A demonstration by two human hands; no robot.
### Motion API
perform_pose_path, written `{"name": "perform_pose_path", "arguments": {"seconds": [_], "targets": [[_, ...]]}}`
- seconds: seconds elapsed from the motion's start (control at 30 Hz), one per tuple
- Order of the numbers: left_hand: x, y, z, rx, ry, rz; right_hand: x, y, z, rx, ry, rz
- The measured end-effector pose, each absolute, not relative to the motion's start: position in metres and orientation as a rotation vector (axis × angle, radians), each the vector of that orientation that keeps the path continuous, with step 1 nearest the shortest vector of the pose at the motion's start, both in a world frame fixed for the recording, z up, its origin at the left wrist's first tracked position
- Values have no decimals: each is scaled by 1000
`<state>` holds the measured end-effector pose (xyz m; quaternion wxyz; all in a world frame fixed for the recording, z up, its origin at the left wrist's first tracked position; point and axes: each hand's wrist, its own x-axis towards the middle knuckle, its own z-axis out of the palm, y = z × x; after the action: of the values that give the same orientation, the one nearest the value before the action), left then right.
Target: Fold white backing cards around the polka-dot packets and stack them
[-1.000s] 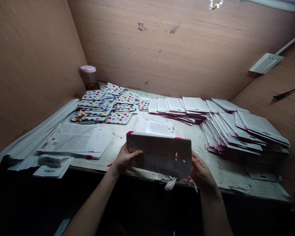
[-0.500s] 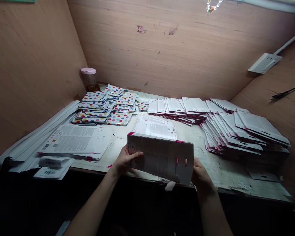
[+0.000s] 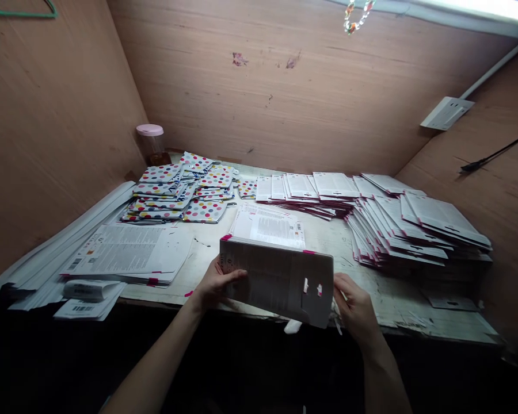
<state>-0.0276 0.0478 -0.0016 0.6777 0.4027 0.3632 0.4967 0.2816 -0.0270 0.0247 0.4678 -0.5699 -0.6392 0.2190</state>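
The left hand and right hand are ungloved, with slim fingers and narrow wrists. The left forearm and right forearm are bare too (smooth, slender, broadening gently away from the wrists). Finer details, the nails included, are too small and dim to tell.

Print on cards illegible

On the table — pouches at the back left, fanned cards on the right.
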Motion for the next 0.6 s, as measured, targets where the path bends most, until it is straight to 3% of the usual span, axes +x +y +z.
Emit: {"name": "perform_pose_path", "arguments": {"seconds": [0.07,0.23,0.43,0.6], "targets": [[-26,48,1,912,822,1128,284,-33,28,-1441,-1532,542],[-21,50,20,964,840,1163,261,-45,43,-1194,-1223,1072],[-20,22,57,1025,792,1355,228,-38,36,-1065,-862,904],[-9,-19,53,697,716,1629,205,-31,24,-972,-593,909]]}}
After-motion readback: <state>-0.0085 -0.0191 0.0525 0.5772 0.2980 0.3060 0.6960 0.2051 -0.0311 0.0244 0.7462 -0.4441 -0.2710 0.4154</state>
